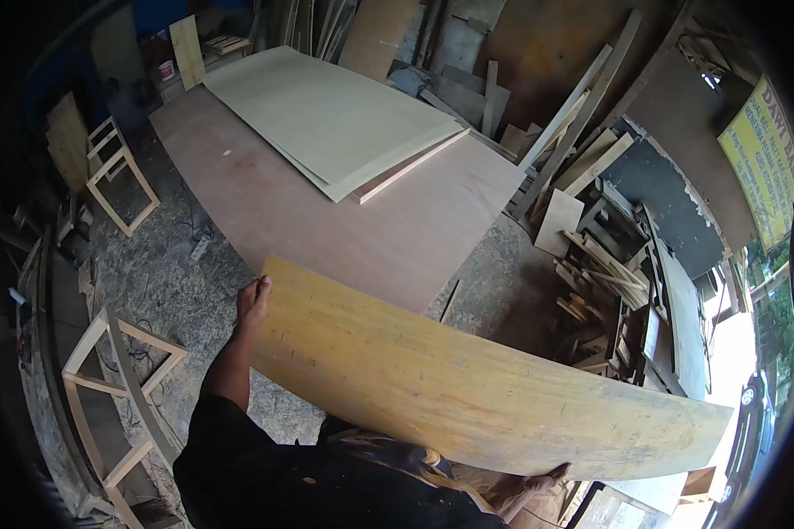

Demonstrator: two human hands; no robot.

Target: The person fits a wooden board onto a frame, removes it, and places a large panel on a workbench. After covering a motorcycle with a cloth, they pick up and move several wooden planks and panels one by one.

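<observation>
My left hand (pixel 254 300) grips the left end of a long yellowish plywood board (pixel 468 379), its fingers wrapped over the edge. Along the board's near lower edge, towards its right end, my right hand (pixel 545 481) holds it from underneath, and part of that hand is hidden. The board is held tilted across the front of my body. Its upper left edge overlaps the near side of a large reddish plywood sheet (pixel 397 238). Pale sheets (pixel 326 115) lie stacked on that reddish sheet, with a light wood edge (pixel 410 167) showing beneath them.
Wooden frames (pixel 123 189) stand on the dusty floor to the left, another frame (pixel 123 388) nearer to me. Scrap wood (pixel 604 282) is piled at the right. Planks (pixel 582 97) lean at the back. A yellow sign (pixel 763 159) hangs by the bright opening.
</observation>
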